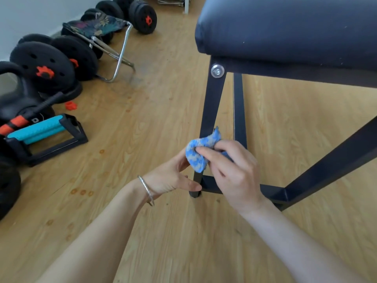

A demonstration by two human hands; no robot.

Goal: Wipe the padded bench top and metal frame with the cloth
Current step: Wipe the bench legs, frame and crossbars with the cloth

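Low on the near leg [212, 107] of the metal frame [326, 166], a bunched blue and grey cloth [199, 154] sits against the tube, well above its foot. The cloth's long axis runs from lower left to upper right, and one pointed corner sticks up along the leg. The leg's own axis drops from a silver bolt [217, 70] under the padded bench top [285, 27] and leans slightly left on its way to the wooden floor [163, 119].

The right hand [234, 172], right of the leg, grips the cloth with curled fingers, the forefinger laid across its front. The left hand [169, 178], left of the leg, wears a thin bracelet [146, 190]. Its thumb lies straight, the tip near the leg's foot. Its fingers reach up to the cloth's lower edge, but whether they pinch it cannot be told.

Far left of the leg, black dumbbells [47, 64], a teal-gripped push-up handle [38, 129] and a folding stool [98, 25] line the wall.
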